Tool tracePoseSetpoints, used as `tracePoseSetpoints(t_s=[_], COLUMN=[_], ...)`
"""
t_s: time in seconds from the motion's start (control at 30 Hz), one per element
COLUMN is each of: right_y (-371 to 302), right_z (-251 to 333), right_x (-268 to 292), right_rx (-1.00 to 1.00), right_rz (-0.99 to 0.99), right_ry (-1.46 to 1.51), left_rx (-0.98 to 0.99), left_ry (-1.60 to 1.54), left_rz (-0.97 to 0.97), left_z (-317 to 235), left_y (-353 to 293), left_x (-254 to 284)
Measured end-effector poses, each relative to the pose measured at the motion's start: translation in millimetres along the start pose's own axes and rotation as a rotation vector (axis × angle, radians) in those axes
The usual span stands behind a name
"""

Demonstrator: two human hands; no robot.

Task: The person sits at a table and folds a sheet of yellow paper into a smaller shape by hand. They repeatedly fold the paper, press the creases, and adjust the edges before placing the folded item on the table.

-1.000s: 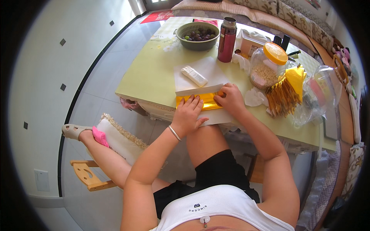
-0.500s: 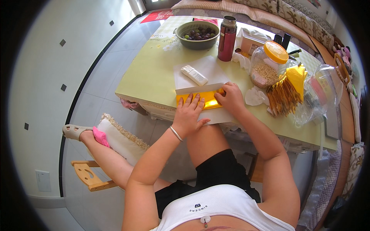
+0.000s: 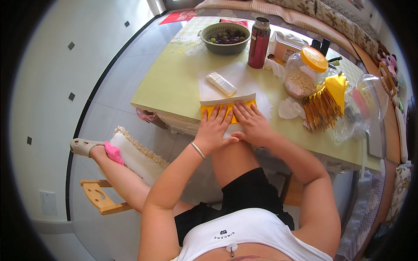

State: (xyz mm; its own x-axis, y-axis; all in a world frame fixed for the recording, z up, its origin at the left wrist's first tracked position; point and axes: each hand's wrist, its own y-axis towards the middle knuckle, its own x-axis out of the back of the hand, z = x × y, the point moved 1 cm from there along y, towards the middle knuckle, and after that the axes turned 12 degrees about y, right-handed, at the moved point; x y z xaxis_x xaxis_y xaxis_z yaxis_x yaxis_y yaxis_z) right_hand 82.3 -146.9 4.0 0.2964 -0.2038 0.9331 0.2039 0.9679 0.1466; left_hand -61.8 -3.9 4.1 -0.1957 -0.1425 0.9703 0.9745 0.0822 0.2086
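Note:
A strip of shiny gold paper (image 3: 208, 114) lies along the near edge of the table, with a pale folded band along its far side. My left hand (image 3: 213, 127) rests on its left part, palm down and fingers spread. Beside it my right hand (image 3: 252, 125) lies flat on the right part, fingers stretched out. The two thumbs come close together near the table edge. Under the gold strip are white paper sheets (image 3: 257, 89). On these sheets, just beyond the strip, sits a small white oblong object (image 3: 221, 84). Much of the gold strip is hidden under my fingers.
A stack of folded gold paper pieces (image 3: 323, 108) stands at the right, near a yellow-lidded clear jar (image 3: 302, 78) and crumpled tissue (image 3: 291, 109). Further back are a red thermos (image 3: 258, 45), a tissue box (image 3: 285, 47) and a grey-green colander (image 3: 224, 47) of grapes.
My right hand has gone from pinching the strip's right end to lying flat on it, closer to my left hand. The left hand stays nearly in place.

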Motion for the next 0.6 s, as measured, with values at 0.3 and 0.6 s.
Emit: tracePoseSetpoints(t_s=[0.3,0.6], right_y=[-25,-24], right_z=[-14,-13], right_x=[15,13], right_rx=[-0.011,-0.019], right_rz=[0.028,0.019], right_ry=[0.052,0.015], left_rx=[0.094,-0.06], left_ry=[0.033,-0.059], left_rz=[0.08,-0.03], left_z=[26,-33], left_y=[-40,-3], left_x=[-6,4])
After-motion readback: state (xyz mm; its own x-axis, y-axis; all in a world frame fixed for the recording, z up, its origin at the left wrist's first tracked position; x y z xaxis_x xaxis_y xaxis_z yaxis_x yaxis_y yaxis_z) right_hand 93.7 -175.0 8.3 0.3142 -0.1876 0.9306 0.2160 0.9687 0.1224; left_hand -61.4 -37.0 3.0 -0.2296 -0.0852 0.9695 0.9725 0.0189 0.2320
